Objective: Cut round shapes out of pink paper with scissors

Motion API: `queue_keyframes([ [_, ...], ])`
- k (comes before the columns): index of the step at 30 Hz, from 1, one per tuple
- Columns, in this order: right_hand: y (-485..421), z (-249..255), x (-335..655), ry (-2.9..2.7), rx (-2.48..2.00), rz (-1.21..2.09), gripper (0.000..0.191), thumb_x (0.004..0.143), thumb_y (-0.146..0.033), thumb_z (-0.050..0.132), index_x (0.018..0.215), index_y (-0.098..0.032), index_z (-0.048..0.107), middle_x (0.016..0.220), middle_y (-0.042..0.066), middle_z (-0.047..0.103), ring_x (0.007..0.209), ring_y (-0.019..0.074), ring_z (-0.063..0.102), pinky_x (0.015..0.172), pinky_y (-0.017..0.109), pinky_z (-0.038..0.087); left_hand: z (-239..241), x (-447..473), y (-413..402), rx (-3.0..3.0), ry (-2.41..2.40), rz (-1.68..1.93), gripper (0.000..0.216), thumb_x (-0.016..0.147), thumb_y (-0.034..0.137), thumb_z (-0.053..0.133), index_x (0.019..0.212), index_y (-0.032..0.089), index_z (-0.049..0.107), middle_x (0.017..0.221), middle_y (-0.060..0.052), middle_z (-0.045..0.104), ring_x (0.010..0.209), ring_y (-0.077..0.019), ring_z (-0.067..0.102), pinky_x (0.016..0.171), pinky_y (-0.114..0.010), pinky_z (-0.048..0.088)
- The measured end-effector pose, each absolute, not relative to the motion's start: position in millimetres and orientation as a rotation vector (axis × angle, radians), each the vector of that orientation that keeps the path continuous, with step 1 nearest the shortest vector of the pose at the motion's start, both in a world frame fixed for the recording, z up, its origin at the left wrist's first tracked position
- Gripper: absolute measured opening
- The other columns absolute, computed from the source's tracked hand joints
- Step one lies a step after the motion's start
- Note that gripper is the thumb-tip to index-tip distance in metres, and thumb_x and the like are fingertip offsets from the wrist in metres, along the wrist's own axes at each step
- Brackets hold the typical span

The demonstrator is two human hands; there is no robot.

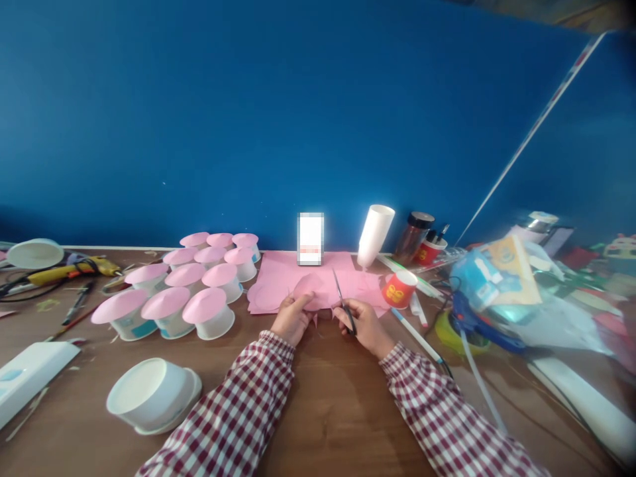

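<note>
My left hand (292, 318) pinches the edge of a pink paper piece (309, 286) with a rounded outline. My right hand (365, 324) is closed around a pair of scissors (338, 286), whose blades point up and away from me. A small gap separates the blades from the piece in my left hand. Beneath both hands' far side lie pink paper sheets (271, 268) with cut edges and scraps. To the left stand several white paper cups (216, 324), upside down, each topped by a shallow pink paper cone (203, 305).
A phone-like upright screen (311, 238) stands behind the paper. Right of it are a stack of white cups (376, 228), a red cup (400, 289), a marker (415, 334) and a blue glue gun (477, 324). A white tub (149, 391) sits front left, near a yellow glue gun (74, 271).
</note>
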State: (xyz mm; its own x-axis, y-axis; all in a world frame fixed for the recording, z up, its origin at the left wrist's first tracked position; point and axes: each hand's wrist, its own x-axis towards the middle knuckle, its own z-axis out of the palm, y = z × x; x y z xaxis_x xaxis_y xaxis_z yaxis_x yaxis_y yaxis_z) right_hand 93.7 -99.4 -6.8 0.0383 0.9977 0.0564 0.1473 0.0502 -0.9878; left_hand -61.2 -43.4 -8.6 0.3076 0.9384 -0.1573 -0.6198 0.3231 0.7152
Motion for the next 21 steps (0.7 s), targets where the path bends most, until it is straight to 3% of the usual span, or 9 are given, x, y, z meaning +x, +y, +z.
queue_keyframes([
  [5,-99.8,-9.0,93.2,-1.284,-1.273,1.056,0.036,0.073,-0.043,0.065,0.093,-0.02,0.047,0.054,-0.007,0.054,0.046,0.0114,0.052,0.045,0.023,0.043,-10.2,-61.9,-41.4,0.54,0.582,1.122,0.012,0.065,0.015,0.072,0.065,0.011,0.06,0.064,-0.002,0.064,0.066,-0.013,0.062,0.076,-0.033,0.053],
  [8,-99.6,-11.8,93.5,-1.32,-1.254,0.943,0.032,0.073,-0.04,0.066,0.08,-0.022,0.04,0.054,-0.008,0.049,0.048,0.011,0.05,0.046,0.022,0.039,-11.2,-62.1,-40.0,0.532,0.584,1.124,0.013,0.064,0.01,0.071,0.064,0.012,0.059,0.061,-0.001,0.063,0.066,-0.0122,0.062,0.079,-0.035,0.053],
  [12,-99.4,-11.6,94.8,-1.458,-1.312,0.694,0.034,0.072,-0.038,0.068,0.064,-0.02,0.04,0.059,-0.006,0.045,0.054,0.0103,0.044,0.051,0.022,0.037,-11.3,-61.9,-38.7,0.537,0.596,1.121,0.013,0.063,0.007,0.071,0.066,0.012,0.059,0.063,-0.001,0.063,0.066,-0.012,0.062,0.076,-0.032,0.054],
  [21,-99.1,-9.8,95.2,-1.356,-1.355,0.612,0.033,0.069,-0.039,0.07,0.071,-0.021,0.043,0.064,-0.004,0.051,0.054,0.0119,0.052,0.05,0.023,0.041,-13.0,-60.2,-37.0,0.467,0.657,1.153,0.011,0.065,0.004,0.068,0.07,0.01,0.061,0.067,-0.003,0.064,0.067,-0.0124,0.063,0.066,-0.025,0.054],
])
